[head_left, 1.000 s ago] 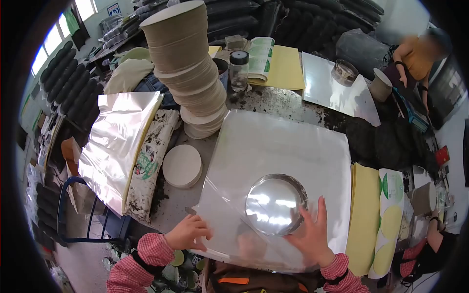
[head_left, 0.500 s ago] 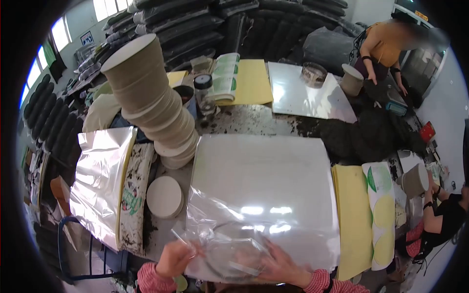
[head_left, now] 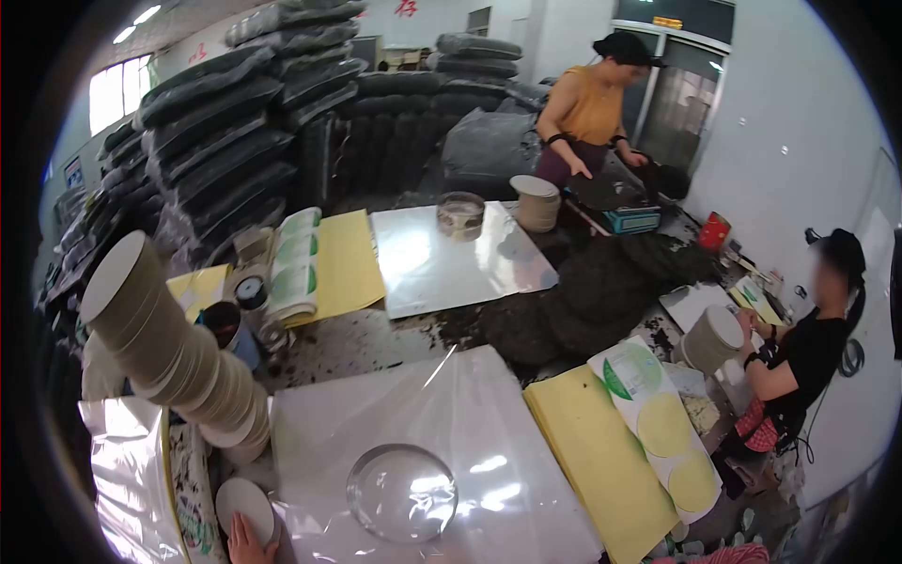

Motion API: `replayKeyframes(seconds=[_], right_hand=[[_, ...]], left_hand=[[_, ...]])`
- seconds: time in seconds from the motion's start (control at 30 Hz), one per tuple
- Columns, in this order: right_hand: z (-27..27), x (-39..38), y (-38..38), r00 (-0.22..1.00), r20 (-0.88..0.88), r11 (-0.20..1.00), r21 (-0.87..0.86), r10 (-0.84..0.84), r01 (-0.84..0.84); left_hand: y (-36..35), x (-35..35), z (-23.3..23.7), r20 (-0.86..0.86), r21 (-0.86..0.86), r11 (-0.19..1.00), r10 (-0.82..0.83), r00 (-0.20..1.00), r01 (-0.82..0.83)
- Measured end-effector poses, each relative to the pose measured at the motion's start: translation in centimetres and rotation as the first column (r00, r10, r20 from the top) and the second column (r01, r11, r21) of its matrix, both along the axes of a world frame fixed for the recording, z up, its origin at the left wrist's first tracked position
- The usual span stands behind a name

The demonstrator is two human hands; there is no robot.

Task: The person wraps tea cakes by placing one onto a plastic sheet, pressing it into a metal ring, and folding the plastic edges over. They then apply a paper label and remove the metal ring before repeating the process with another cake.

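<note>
- Stacks of dark, plastic-wrapped bags (head_left: 216,141) rise behind my worktable (head_left: 366,352), which is strewn with dark crumbs.
- Low at the left, the fingers of my left hand (head_left: 250,545) lie extended on a pale round disc (head_left: 242,503); the frame cuts off the rest, so I cannot tell whether the hand grips it.
- My right hand is out of view, so I cannot tell its state; a bit of red-checked cloth (head_left: 738,555) shows at the bottom edge.
- Beside the disc, a tall stack of similar discs (head_left: 174,338) leans to the left.
- Right of the disc, a round metal ring (head_left: 353,498) shows through or on glossy clear sheeting (head_left: 507,423); I cannot tell which.
- Yellow sheets (head_left: 597,451) lie right of the sheeting, with a green-and-white label strip (head_left: 658,423) over their far side.
- Beyond, a dark heap (head_left: 601,301) lies near a silvery sheet (head_left: 432,282) bearing another ring (head_left: 460,216).
- One person (head_left: 583,117) stands at the far end, another (head_left: 794,343) at the right.
</note>
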State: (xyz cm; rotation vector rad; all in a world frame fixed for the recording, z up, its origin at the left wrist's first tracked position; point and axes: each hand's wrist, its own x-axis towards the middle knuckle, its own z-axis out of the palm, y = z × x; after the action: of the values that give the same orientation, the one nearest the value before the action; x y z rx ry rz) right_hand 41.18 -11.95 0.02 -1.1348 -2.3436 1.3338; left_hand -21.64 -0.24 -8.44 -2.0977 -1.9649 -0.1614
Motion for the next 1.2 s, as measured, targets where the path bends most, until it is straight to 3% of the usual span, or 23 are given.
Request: replayKeyframes(seconds=[0.03, 0.07, 0.1, 0.13, 0.17, 0.2, 0.27, 0.33, 0.37, 0.4, 0.47, 0.53, 0.6, 0.63, 0.67, 0.7, 0.77, 0.8, 0.83, 0.93, 0.97, 1.03, 1.2], right_hand=[[0.5, 1.3, 2.0, 0.962, 0.265, 0.94, 0.31, 0.062, -0.146], [3.9, 3.1, 7.2, 0.908, 0.413, 0.792, 0.578, -0.077, -0.195], [5.6, 2.9, 10.2, 0.887, 0.227, 0.853, 0.443, -0.402, 0.274], [5.3, 4.8, 14.6, 0.804, 0.226, 0.782, 0.477, -0.55, 0.4], [3.9, 7.4, 18.8, 0.774, 0.127, 0.615, 0.691, -0.62, 0.379], [3.9, 9.9, 23.3, 0.704, 0.155, 0.575, 0.708, -0.693, 0.41], [1.9, 15.8, 31.9, 0.507, 0.102, 0.278, 0.917, -0.856, 0.286], [-0.8, 21.0, 39.5, 0.146, -0.297, -0.123, 0.725, -0.944, 0.678], [0.2, 22.8, 42.1, -0.155, -0.263, -0.265, 0.455, -0.952, 0.85], [-0.1, 24.5, 44.3, -0.319, -0.194, -0.369, 0.355, -0.928, 0.859], [-0.7, 26.3, 46.5, -0.273, -0.254, -0.35, 0.344, -0.928, 0.871], [1.5, 24.7, 45.8, -0.209, -0.094, -0.229, 0.394, -0.973, 0.89], [4.1, 22.3, 44.9, -0.254, -0.052, -0.229, 0.63, -0.966, 0.742], [2.6, 23.8, 45.6, -0.203, -0.157, -0.255, 0.685, -0.967, 0.682], [1.7, 24.9, 46.0, -0.145, -0.335, -0.328, 0.594, -0.931, 0.734], [2.0, 24.1, 45.5, -0.138, -0.321, -0.314, 0.599, -0.937, 0.737], [2.8, 22.9, 44.3, -0.141, -0.581, -0.386, 0.323, -0.801, 0.864], [2.5, 22.9, 44.2, -0.151, -0.638, -0.348, 0.194, -0.755, 0.917], [2.8, 22.2, 43.7, -0.141, -0.641, -0.336, 0.193, -0.755, 0.922], [5.5, 18.3, 39.9, -0.057, -0.716, 0.097, -0.172, -0.696, 0.98], [6.1, 16.1, 38.7, -0.048, -0.71, 0.104, -0.169, -0.703, 0.98], [7.5, 11.0, 36.5, -0.007, -0.739, 0.284, -0.268, -0.673, 0.921], [8.3, 1.1, 32.7, 0.016, -0.711, 0.549, -0.528, -0.703, 0.648]], left_hand=[[0.9, 1.3, 1.9, 0.0, 0.012, 0.999, -0.031, 1.0, 0.031], [0.6, 3.6, 5.1, -0.049, 0.001, 1.0, -0.023, 0.999, 0.024], [0.4, 5.0, 6.9, -0.098, -0.008, 1.0, -0.004, 0.995, 0.004], [0.6, 4.8, 6.8, -0.1, 0.001, 1.0, -0.005, 0.995, 0.005], [0.6, 4.1, 6.5, -0.039, -0.06, 0.998, 0.017, 0.999, -0.019], [0.9, 3.7, 6.4, 0.021, -0.12, 0.992, 0.044, 0.999, -0.041], [1.1, 3.7, 6.9, 0.071, -0.179, 0.979, 0.109, 0.991, -0.095], [1.3, 2.9, 7.5, 0.098, -0.244, 0.958, 0.182, 0.978, -0.154], [1.3, 2.5, 7.2, 0.143, -0.287, 0.947, 0.192, 0.971, -0.145], [1.3, 2.4, 7.0, 0.189, -0.333, 0.933, 0.209, 0.96, -0.137], [1.8, 2.9, 8.1, 0.181, -0.322, 0.943, 0.152, 0.972, -0.087], [2.4, 4.0, 9.8, 0.215, -0.275, 0.96, 0.12, 0.969, -0.058], [2.6, 8.6, 14.0, 0.331, -0.126, 0.983, 0.171, 0.928, -0.136], [2.9, 12.4, 16.4, 0.418, -0.015, 0.985, 0.16, 0.894, -0.17], [3.7, 15.7, 18.0, 0.362, 0.147, 0.988, -0.099, 0.927, 0.048], [3.7, 18.7, 18.6, 0.275, 0.29, 0.919, -0.348, 0.896, 0.268], [3.4, 23.5, 16.0, 0.305, 0.246, 0.85, -0.524, 0.796, 0.466], [3.5, 25.5, 15.1, 0.248, 0.145, 0.826, -0.563, 0.789, 0.544], [3.8, 26.7, 14.5, 0.192, 0.044, 0.792, -0.605, 0.773, 0.609], [3.7, 26.4, 13.3, 0.387, -0.126, 0.777, -0.534, 0.751, 0.617], [4.5, 26.8, 13.9, 0.395, -0.13, 0.781, -0.524, 0.754, 0.611], [7.2, 28.2, 16.1, 0.122, -0.229, 0.705, -0.663, 0.739, 0.671], [11.6, 29.7, 9.7, 0.16, -0.364, 0.65, -0.662, 0.733, 0.667]])
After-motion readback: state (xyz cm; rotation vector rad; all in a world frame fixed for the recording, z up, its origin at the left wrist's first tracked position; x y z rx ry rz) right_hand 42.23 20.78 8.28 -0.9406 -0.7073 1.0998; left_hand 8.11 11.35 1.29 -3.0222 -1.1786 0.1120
